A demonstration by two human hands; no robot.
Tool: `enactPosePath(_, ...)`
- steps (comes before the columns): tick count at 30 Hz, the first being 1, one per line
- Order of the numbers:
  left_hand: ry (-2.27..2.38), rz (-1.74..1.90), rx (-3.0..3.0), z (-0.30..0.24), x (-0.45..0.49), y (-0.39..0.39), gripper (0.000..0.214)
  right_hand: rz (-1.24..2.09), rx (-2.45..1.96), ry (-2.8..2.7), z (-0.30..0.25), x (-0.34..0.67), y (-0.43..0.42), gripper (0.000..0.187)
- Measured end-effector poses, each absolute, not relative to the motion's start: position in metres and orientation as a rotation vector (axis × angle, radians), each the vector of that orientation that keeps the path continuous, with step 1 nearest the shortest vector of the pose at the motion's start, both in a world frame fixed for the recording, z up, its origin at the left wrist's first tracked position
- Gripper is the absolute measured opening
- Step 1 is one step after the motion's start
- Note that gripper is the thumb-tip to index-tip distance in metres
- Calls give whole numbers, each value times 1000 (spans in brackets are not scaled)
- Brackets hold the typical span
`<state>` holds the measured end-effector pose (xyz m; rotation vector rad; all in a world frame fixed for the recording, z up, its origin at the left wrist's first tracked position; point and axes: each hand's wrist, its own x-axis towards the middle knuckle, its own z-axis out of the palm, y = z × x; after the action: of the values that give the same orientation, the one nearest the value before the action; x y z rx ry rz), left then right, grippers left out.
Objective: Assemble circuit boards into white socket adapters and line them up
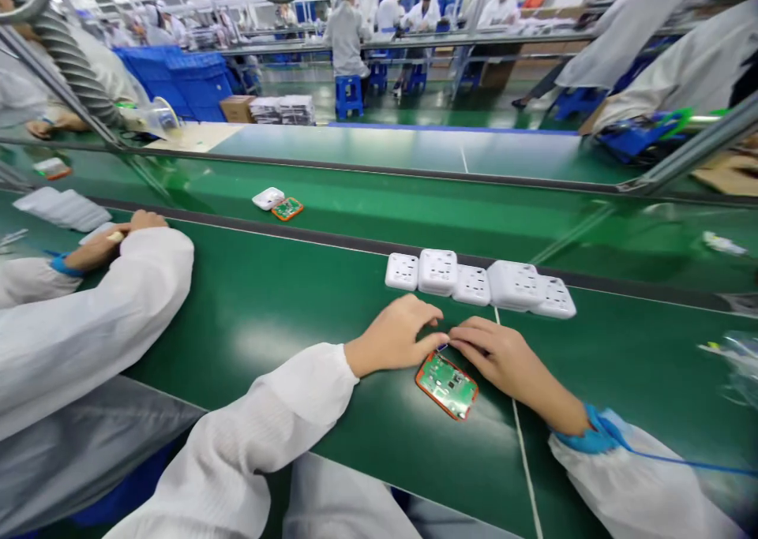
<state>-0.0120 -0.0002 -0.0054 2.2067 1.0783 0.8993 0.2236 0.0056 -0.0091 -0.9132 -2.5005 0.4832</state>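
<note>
The left hand [394, 338] and right hand [503, 361] are close together, fingertips at the top edge of a flat green circuit board [447, 385] with an orange rim; whether they grip it is unclear. It lies on a smooth green belt [266, 310]. Just beyond, chunky white plastic sockets [479, 281] sit in a row.

- Left hand [394, 335]: bare, palm down, knuckles raised, fingers curving forward and inward
- Right hand [503, 361]: bare, palm down, angled in from the lower right, fingers held close together
- The fingertips [445, 340] of both hands meet near the middle, touching or almost touching; the view cannot settle which
- Left forearm: reaches in from the lower left, covered by a loose white cleanroom sleeve [237, 428] gathered at the wrist
- Right forearm: covered by a matching loose white cleanroom sleeve [628, 484], with a blue wrist band [586, 432] at the wrist – a thin blue cord [681, 464] runs off to the right
</note>
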Motion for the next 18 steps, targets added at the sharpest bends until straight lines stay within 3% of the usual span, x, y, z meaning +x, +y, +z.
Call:
enactPosePath(3, 1227, 1174, 2484, 7, -17, 17, 18, 64, -1134, -2537, -14, 224, 0, 31)
enactPosePath(6, 1350, 1109, 2697, 32, -7, 39, 16, -232, -1405, -2508, -19, 224, -8, 36)
enactPosePath(12, 1136, 613, 3039, 66, 74, 76, 33, 75, -1256, -2526, -30, 224, -7, 28)
enactPosePath(18, 1082, 204, 3004, 45, 131, 100, 52, 158, -993, -2429, -30, 219, -2, 25)
